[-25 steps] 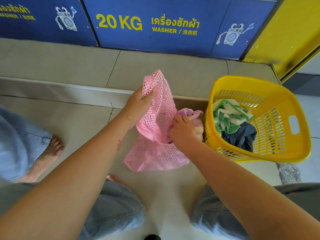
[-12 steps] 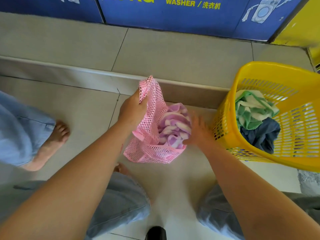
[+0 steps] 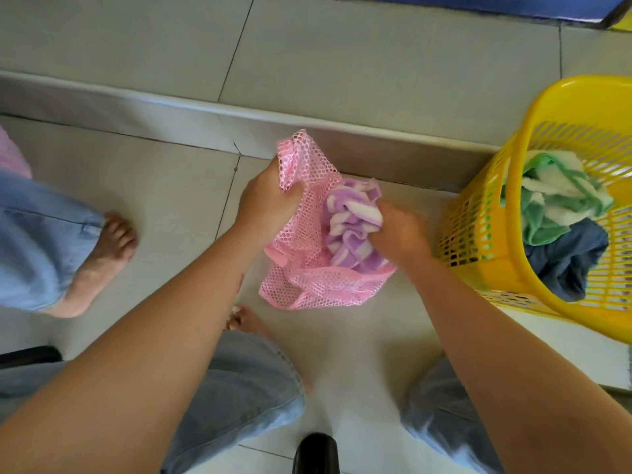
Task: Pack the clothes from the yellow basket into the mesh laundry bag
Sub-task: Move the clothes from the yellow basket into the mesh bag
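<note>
Inspection starts nearest the camera, where both forearms [image 3: 154, 354] reach forward over the knees [image 3: 239, 388] toward the floor [image 3: 171, 186]. We find the left hand [image 3: 265, 203] clenched on the raised rim of the pink mesh laundry bag [image 3: 307, 285], lifting the mouth open toward the right hand [image 3: 400, 230]. The right hand, blurred, has its fingers curled into a purple-and-white striped cloth [image 3: 349, 230]. That cloth sits in the bag's mouth, directly left of the right hand and partly above the mesh wall. In our judgement the cloth is only partly seated, so the coming push runs from the right hand leftward and down into the bag.

The yellow basket [image 3: 478, 217] stands just beside the right hand on its outer side, well apart from the left hand, which makes the right hand the nearer for the next fetch. Inside lie a green-and-white cloth [image 3: 561, 196] and, nearer us, a dark blue garment [image 3: 567, 258]. The frame cuts off the basket's right side, and we cannot tell what lies beneath these two items. Beyond both hands a tiled step [image 3: 171, 107] crosses the view.
</note>
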